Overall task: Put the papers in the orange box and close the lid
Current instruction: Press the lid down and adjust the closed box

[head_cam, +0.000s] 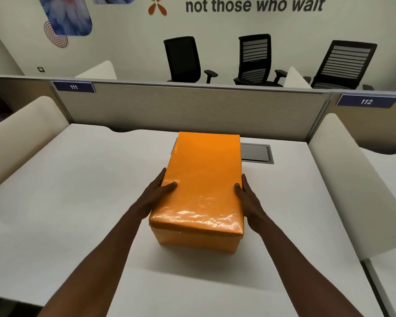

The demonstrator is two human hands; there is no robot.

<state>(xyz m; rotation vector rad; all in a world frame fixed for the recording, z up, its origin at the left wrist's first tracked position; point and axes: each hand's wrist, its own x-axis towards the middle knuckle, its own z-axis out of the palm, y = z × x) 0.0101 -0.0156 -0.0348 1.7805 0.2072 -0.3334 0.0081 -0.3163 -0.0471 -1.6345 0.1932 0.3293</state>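
The orange box (202,179) (lid (204,170) seated) was clasped between left hand (157,194) and right hand (249,195), apparently to steady it.

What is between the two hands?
The head view shows the shiny orange rectangular box, lid on, between the left hand and right hand.

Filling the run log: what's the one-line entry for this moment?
glossy orange rectangular box on white desk | lid on | left hand, right hand grip its sides | no papers visible
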